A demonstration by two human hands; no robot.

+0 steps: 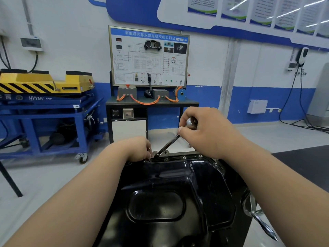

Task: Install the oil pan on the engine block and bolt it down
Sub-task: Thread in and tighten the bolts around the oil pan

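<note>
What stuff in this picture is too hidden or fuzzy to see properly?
In the head view:
The engine block, covered by the oil pan.
The bolt under the tool, hidden inside its socket end.
The tool's handle, wrapped in the right hand.
The lettering on the wall posters, blurred by glare and cut off by the top edge.

The scene is being viewed through one wide-angle camera worn on the head, being pointed forward and down. The pan (pixel 178 184) is being looked at from close above, filling the lower middle. The left hand (pixel 140 148) and right hand (pixel 204 132) are being framed near the centre, at the pan's far rim, with forearms (pixel 85 196) entering from the bottom corners. Beyond, the bench (pixel 188 103) and wall (pixel 258 68) are being faced, well apart from the camera.
</note>
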